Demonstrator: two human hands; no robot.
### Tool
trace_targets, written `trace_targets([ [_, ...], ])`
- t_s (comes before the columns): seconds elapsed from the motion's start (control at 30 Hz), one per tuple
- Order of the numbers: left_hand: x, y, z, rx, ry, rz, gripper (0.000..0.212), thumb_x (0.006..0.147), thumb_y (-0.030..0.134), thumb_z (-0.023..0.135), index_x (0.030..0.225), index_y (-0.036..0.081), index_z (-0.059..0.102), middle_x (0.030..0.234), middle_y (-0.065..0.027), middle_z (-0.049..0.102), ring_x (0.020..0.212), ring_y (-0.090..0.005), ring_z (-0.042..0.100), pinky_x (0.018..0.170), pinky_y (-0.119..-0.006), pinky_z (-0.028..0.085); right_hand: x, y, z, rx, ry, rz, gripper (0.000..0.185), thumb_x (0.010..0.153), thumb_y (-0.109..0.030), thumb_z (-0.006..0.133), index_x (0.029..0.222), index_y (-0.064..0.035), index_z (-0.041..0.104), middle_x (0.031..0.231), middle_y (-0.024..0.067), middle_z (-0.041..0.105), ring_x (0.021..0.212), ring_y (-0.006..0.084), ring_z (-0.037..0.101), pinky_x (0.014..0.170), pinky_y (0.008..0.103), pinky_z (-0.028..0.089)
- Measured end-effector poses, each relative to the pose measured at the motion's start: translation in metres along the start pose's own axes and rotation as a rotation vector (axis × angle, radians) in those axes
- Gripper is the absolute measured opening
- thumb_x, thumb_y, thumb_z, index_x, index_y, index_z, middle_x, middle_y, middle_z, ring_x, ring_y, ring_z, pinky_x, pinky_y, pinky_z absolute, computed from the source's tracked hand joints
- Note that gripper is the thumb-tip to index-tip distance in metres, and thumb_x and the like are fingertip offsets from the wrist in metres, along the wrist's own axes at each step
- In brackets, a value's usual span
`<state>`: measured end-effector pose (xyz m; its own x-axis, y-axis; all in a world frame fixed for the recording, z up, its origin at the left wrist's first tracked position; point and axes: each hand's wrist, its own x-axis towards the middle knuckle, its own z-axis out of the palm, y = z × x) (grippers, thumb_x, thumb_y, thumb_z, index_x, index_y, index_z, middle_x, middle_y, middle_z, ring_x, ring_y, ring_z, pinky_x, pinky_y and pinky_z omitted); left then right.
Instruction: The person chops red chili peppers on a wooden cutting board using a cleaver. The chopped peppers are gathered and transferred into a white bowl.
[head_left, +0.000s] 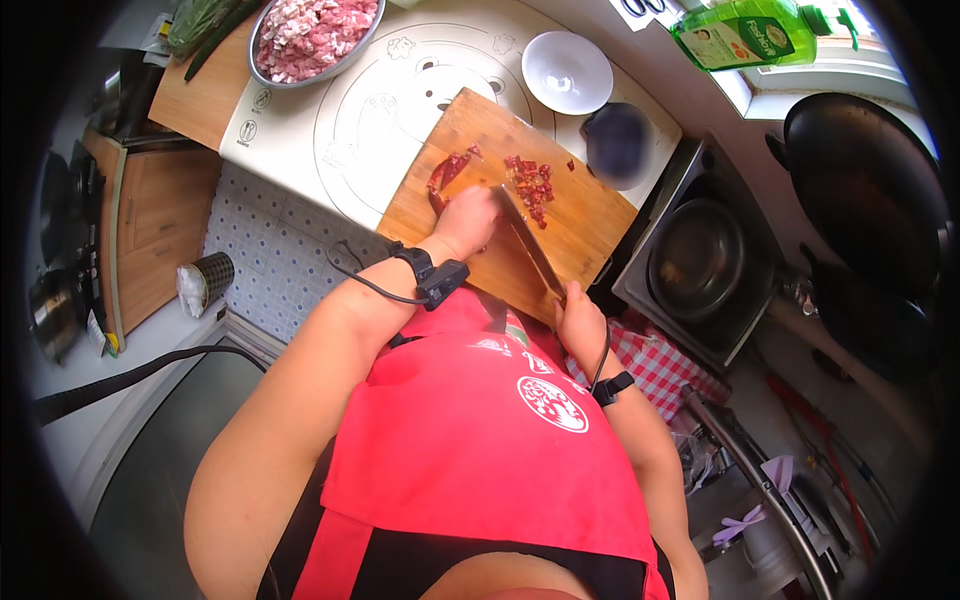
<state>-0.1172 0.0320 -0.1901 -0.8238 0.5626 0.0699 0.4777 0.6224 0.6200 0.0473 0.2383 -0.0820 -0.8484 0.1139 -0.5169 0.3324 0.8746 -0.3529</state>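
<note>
A wooden cutting board (592, 199) lies tilted before me on a white patterned mat. My right hand (581, 315) grips the handle of a cleaver-like kitchen knife (529, 244), whose blade reaches up the board to my left hand. Palm down on the board, my left hand (469, 217) has curled fingers close beside the blade; what lies under them is hidden. Larger pieces of dried red chili (454, 169) lie along its far left side, partly covered by it. Across the blade, a small heap of chopped red chili (531, 187) is spread on the wood.
A metal bowl of diced raw meat (315, 37) stands at the back left, near green vegetables (202, 30). Behind the board are a white bowl (568, 71) and a blurred dark round object (619, 146). At right a pan (697, 259) sits on a stove, beside a hanging wok (862, 180).
</note>
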Motion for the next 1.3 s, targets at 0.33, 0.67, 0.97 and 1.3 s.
trace_targets([
  [0.33, -0.003, -0.001, -0.03, -0.157, -0.022, -0.014, 0.015, 0.079, 0.011, 0.071, 0.093, 0.007, 0.064, 0.09, -0.0107, 0.063, 0.091, -0.0331, 0.06, 0.084, -0.042, 0.049, -0.017, 0.008, 0.002, 0.103, 0.086, -0.002, 0.027, 0.091, -0.017, 0.068, 0.107, -0.0042, 0.05, 0.084, 0.0185, 0.067, 0.076, 0.0416, 0.066, 0.064, 0.0496, 0.052],
  [0.67, 0.008, -0.019, -0.048, -0.079, 0.159, -0.038, 0.01, 0.081, 0.007, 0.068, 0.09, 0.005, 0.065, 0.086, -0.0107, 0.063, 0.088, -0.0337, 0.061, 0.083, -0.042, 0.049, -0.027, 0.004, -0.004, 0.055, 0.03, -0.084, 0.026, 0.09, -0.024, 0.067, 0.108, -0.0076, 0.055, 0.092, 0.0153, 0.068, 0.079, 0.0383, 0.067, 0.066, 0.0487, 0.054],
  [0.97, 0.021, -0.035, -0.061, 0.062, 0.17, -0.258, 0.037, 0.076, 0.017, 0.079, 0.104, 0.005, 0.058, 0.1, -0.0143, 0.059, 0.101, -0.0364, 0.055, 0.092, -0.043, 0.046, -0.021, 0.011, -0.005, 0.099, 0.023, -0.016, 0.024, 0.092, -0.023, 0.065, 0.107, -0.0072, 0.056, 0.09, 0.0162, 0.067, 0.08, 0.0396, 0.066, 0.067, 0.0492, 0.053],
  [1.3, 0.024, -0.029, -0.049, -0.135, -0.003, -0.025, 0.027, 0.075, 0.013, 0.078, 0.095, 0.006, 0.061, 0.099, -0.012, 0.06, 0.1, -0.0349, 0.057, 0.089, -0.043, 0.047, -0.016, -0.002, -0.02, 0.218, 0.039, 0.038, 0.024, 0.093, -0.022, 0.064, 0.11, -0.0066, 0.057, 0.09, 0.0163, 0.066, 0.083, 0.0387, 0.066, 0.069, 0.0477, 0.052],
])
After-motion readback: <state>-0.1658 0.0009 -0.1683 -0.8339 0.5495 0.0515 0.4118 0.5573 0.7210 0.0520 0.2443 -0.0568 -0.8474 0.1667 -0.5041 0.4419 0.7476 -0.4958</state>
